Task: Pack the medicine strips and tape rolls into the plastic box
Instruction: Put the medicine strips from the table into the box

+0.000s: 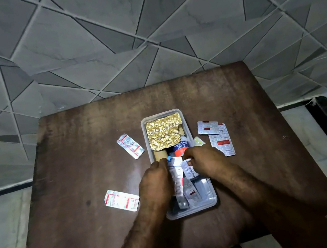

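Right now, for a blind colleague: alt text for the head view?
Left hand and right hand hold silver medicine strips over a clear plastic box on a dark wooden table. Inside: a gold foil strip and adhesive tape roll; loose strips surround it.

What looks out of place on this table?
The gold foil strip is crumpled and lies askew over the tape rolls in the plastic box. Silver strips lie scattered on the table outside it.

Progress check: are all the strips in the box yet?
No: one strip and another lie on the table left of the box, with more on its right.
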### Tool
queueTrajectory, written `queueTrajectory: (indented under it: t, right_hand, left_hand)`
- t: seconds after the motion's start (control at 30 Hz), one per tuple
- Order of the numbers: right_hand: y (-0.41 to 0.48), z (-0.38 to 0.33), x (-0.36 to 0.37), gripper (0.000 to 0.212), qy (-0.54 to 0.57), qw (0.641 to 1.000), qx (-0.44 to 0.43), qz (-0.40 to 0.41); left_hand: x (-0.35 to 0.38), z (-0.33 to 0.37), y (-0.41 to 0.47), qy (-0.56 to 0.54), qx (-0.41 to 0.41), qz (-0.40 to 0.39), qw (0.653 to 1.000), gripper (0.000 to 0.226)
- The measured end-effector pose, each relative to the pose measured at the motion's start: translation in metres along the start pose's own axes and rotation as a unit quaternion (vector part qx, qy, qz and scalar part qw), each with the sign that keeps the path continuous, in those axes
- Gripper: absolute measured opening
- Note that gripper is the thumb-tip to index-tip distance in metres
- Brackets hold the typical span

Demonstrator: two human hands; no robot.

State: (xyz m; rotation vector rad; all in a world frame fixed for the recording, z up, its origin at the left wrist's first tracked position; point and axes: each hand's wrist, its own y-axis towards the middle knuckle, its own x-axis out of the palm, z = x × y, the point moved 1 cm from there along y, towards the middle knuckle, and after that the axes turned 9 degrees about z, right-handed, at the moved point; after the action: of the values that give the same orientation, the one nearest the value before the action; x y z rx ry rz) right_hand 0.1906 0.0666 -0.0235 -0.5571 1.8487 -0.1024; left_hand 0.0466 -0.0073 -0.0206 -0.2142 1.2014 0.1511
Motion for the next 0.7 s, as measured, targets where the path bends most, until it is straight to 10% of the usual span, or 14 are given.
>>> queueTrajectory:
  t: [0.37, 0.6, 0.7]
  right_hand:
    - [-0.003, -0.01, 0.001, 0.028, -0.031, 0.998, -0.015, 0.055]
    - [0.018, 0.031, -0.018, 0.016, 0.114, 0.976, 0.069, 0.172]
    - [0.03, 0.06, -0.007, 0.032, 0.073, 0.983, 0.099, 0.137]
  left_hand:
    - [0.008, 0.004, 0.002, 0.048, 0.066, -0.019, 0.996, 0.035]
    - [-0.008, -0.069, 0.014, -0.189, -0.094, 0.152, 0.966, 0.029]
    - [-0.001, -0.124, 0.014, -0.086, -0.196, 0.045, 0.976, 0.052]
